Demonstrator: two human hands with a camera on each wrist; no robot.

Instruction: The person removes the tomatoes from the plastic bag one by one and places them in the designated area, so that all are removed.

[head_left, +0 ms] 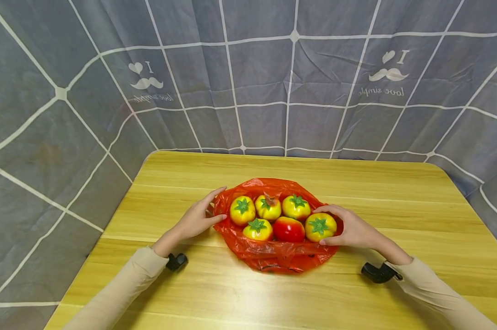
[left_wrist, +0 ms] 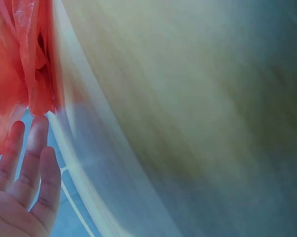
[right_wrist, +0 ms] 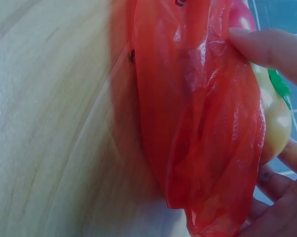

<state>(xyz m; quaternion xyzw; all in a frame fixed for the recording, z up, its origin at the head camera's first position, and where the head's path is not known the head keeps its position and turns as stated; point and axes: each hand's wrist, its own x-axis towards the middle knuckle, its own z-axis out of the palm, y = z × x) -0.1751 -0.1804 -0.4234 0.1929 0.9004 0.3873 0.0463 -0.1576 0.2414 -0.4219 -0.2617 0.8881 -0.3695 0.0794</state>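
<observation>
Curved round the right end of a crumpled, translucent red plastic bag [head_left: 287,256], a person's right hand [head_left: 351,229] holds it with thumb at the front rim and fingers at the back, while the left hand [head_left: 194,221], its thumb and fingers spread, touches the bag's left rim. White lettering on the grey, white-gridded fabric curtain [head_left: 261,68] reads, mirrored, "I" with a heart and a moustache above "love simple", printed twice. Black marks on the bag's front [head_left: 273,267] are too partial to read. Inside sit six smooth, glossy round fruits: five yellow ones [head_left: 242,211] topped by green star-shaped leaves, and one plain red one [head_left: 289,229] in the middle of the front row. The bag rests on a yellow wood-grain desk [head_left: 397,192] with rounded back corners, between its left and right edges and in from the back edge. Black devices [head_left: 177,262] sit by the cuffs of the beige sleeves [head_left: 124,284].
</observation>
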